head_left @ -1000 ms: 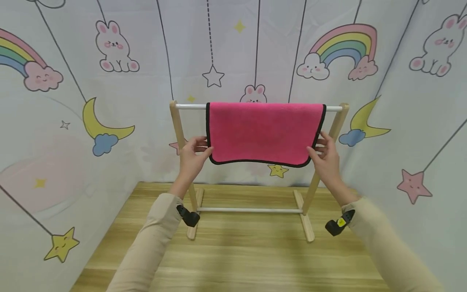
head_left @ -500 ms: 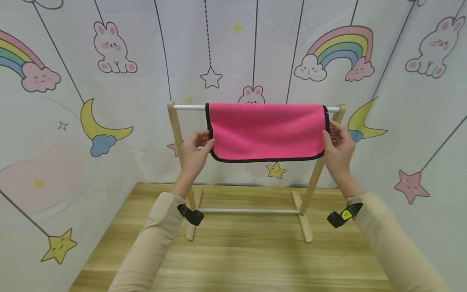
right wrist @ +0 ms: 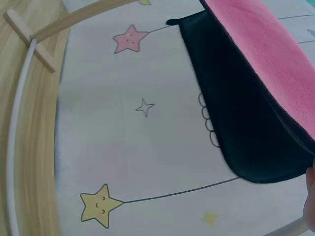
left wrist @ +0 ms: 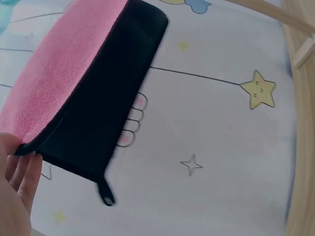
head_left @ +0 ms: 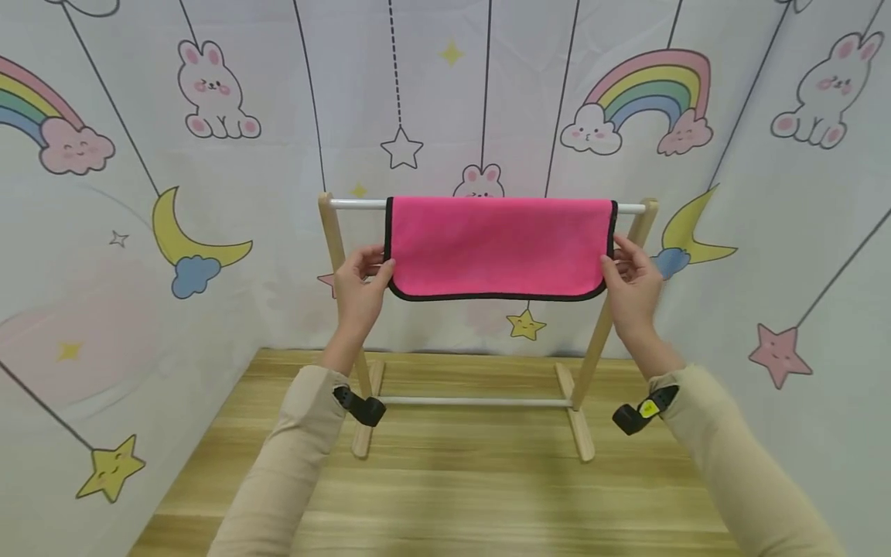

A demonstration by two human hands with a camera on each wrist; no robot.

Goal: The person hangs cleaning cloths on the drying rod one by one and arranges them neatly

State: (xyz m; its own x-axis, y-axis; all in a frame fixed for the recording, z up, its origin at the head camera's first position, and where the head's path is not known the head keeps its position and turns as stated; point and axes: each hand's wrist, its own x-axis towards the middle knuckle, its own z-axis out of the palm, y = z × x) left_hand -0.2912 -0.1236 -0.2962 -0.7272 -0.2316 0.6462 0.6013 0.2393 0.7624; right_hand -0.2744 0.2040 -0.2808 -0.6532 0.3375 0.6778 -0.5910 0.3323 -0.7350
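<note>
A pink towel (head_left: pixel 497 247) with black edging hangs over the white top rod (head_left: pixel 358 205) of a wooden rack. My left hand (head_left: pixel 360 290) pinches its left edge near the lower corner, thumb in front. At the opposite edge, my right hand (head_left: pixel 633 290) holds the towel the same way. Behind the pink front, both wrist views show the dark rear part (left wrist: pixel 93 103) hanging down apart from it. A small black loop (left wrist: pixel 106 194) sticks out at one corner of that part in the left wrist view. Most of the right hand is out of frame in its own wrist view.
The rack's wooden legs (head_left: pixel 595 363) stand on a wood-grain surface (head_left: pixel 480 495), joined low down by a white bar (head_left: pixel 476 401). A white backdrop (head_left: pixel 278 170) printed with rabbits, stars and rainbows encloses the back and sides.
The towel's front lower edge has risen a little and evened out. My right hand moved outward and up, then back in to the left; the towel has shifted slightly left with both hands.
</note>
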